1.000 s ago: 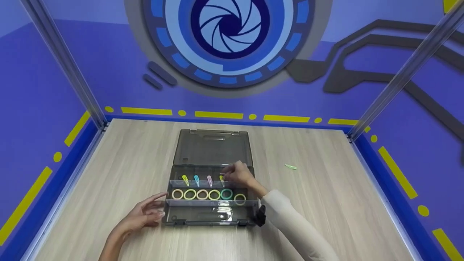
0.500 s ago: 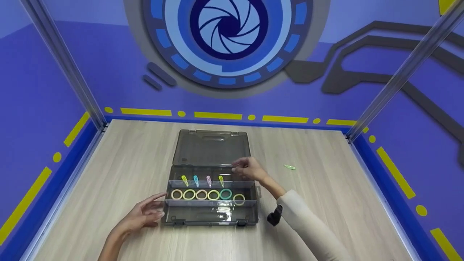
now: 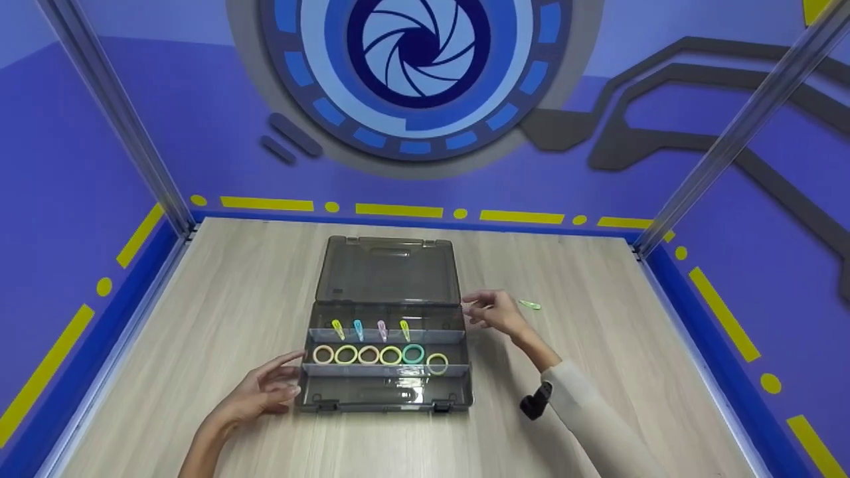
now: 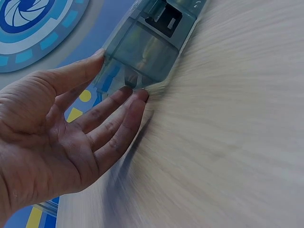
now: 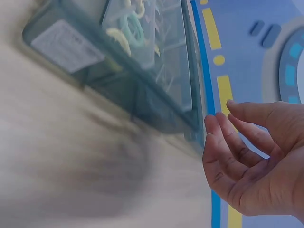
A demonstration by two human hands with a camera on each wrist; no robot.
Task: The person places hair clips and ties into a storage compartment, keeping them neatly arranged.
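A dark see-through storage box (image 3: 352, 393) lies with its lid (image 3: 388, 275) laid back on the table. Its rear compartment holds a row of snap hair clips: yellow (image 3: 338, 330), blue (image 3: 358, 330), pink (image 3: 382, 330) and another yellow. Several ring-shaped hair ties (image 3: 346, 354) fill the middle compartment; the rightmost hair tie (image 3: 437, 364) leans on the front divider. My left hand (image 3: 259, 393) has relaxed fingers at the box's left side, fingertips apparently touching it. My right hand (image 3: 498, 312) hovers past the box's right edge, holding nothing, near a light green hair clip (image 3: 530, 305).
The wooden table (image 3: 252, 279) spreads around the box, with blue printed walls behind and at both sides. A white label (image 5: 66, 45) sticks to the box's side. A dark wrist device (image 3: 536, 401) hangs at the right sleeve.
My right hand has moved right, from above the rear compartment by the last yellow clip to beyond the box, towards the green clip. My left hand stays put.
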